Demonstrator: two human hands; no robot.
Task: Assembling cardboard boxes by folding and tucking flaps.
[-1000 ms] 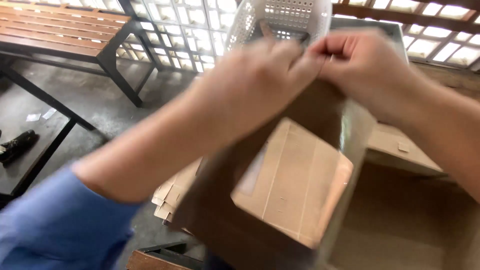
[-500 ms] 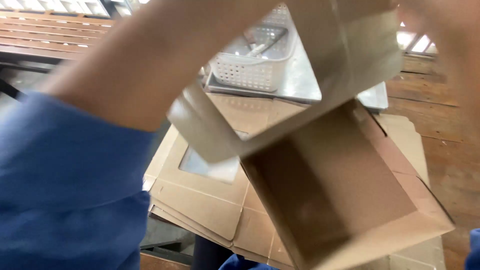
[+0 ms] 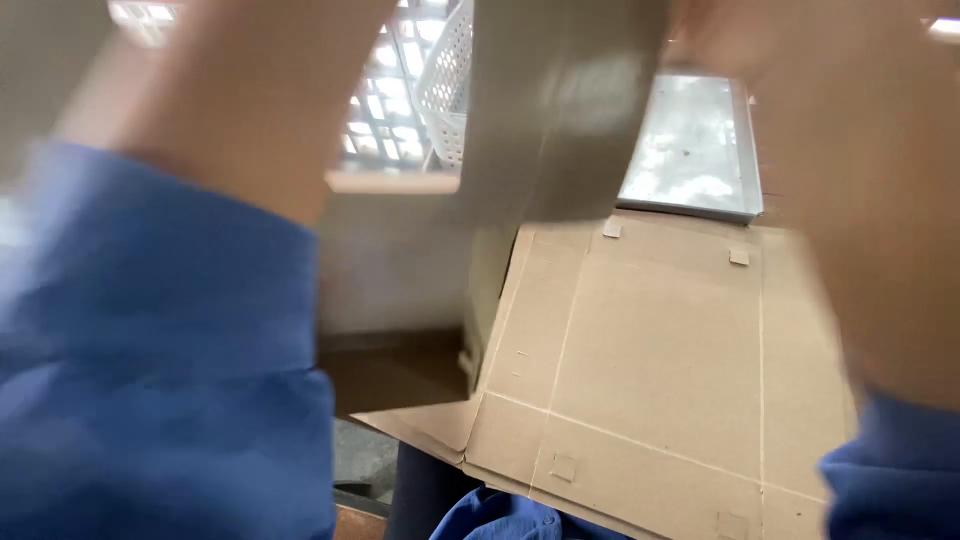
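**Raised box, flat card beneath**

Close under the camera, a cardboard box (image 3: 560, 110) is held up high, its grey-brown panel blurred and running out of the top edge of the view. The surface looks matte and smooth, with a faint pale sheen near its right side. Its lower edge ends above a flat card sheet (image 3: 660, 350).

That sheet is tan, unfolded board, scored with straight crease lines that divide it into rectangular panels, and it carries several small square tabs. Its left corner sticks out over a dark gap; its right part passes behind the right arm. Beyond its far edge lies a grey tray (image 3: 695, 150), shiny and flat with a low rim. To the left of the box a white basket (image 3: 445, 90) shows a lattice of small holes. Behind it is a bright window grille (image 3: 385, 100).

Open room is scarce: both forearms fill the sides of the view, leaving only the middle strip clear.

The left hand (image 3: 250, 90) is raised at the upper left, forearm sloping down into a blue sleeve (image 3: 160, 370). The right hand (image 3: 860, 160) is raised at the upper right, its own blue cuff low in the corner. Both are badly blurred and their fingers are cut off or hidden, so I cannot tell how either hand grips the box.
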